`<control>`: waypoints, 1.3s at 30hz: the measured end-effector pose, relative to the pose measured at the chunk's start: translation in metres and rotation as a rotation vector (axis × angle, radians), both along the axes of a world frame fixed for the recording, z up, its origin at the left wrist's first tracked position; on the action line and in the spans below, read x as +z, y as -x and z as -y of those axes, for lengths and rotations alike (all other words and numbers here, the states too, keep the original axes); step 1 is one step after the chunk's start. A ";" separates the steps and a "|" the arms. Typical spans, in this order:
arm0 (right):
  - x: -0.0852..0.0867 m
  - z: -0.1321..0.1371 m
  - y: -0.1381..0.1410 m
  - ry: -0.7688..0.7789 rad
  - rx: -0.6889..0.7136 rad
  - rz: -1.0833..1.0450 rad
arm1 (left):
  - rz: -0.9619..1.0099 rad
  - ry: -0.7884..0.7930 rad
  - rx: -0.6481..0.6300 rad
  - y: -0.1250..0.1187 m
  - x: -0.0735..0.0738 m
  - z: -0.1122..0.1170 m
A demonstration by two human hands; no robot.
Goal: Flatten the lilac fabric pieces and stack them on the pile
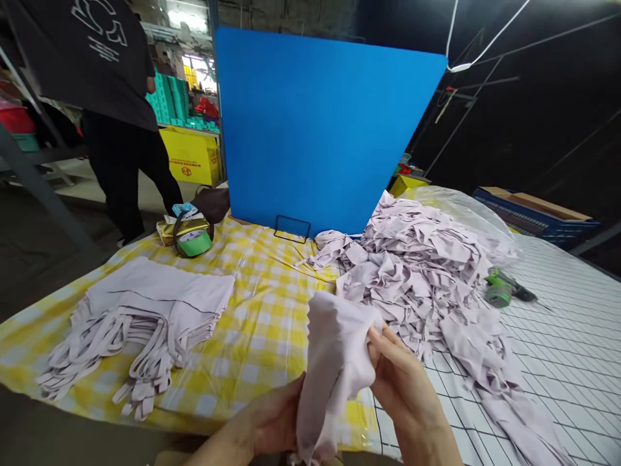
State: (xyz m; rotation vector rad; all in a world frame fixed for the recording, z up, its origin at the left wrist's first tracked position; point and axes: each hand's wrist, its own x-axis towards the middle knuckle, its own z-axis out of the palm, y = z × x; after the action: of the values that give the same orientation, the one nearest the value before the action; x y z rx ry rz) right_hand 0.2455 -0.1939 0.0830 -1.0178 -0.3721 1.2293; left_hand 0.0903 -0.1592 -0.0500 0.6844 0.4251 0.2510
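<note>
A pale lilac cloth piece point(334, 362) with a wavy edge is held up in front of me, above the table's near edge. My right hand point(400, 372) pinches its right side between thumb and fingers. Lower down, my left hand point(276, 417) is closed around its left side, with the fingertips hidden behind the cloth. To the left lies a neat stack of matching lilac cloth pieces point(160, 291), their looped straps hanging toward me. On the right spreads a loose, crumpled heap of the same lilac cloth point(412, 272).
A tall blue board point(325, 129) stands at the back of the yellow checked cloth point(257, 323). Rolls of tape point(194, 241) sit at the back left. A green-and-black tape dispenser point(499, 289) lies right of the heap. A person in dark clothes point(111, 84) stands beyond the table.
</note>
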 end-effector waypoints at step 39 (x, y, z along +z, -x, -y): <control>-0.147 0.055 -0.013 0.205 0.317 1.601 | -0.862 -1.575 0.327 0.041 -0.019 -0.068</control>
State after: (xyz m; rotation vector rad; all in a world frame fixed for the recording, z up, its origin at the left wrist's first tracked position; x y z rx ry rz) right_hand 0.2581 -0.2486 -0.0636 -2.0349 -1.6910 0.4431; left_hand 0.0492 -0.0916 -0.0688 2.3082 1.1813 0.6051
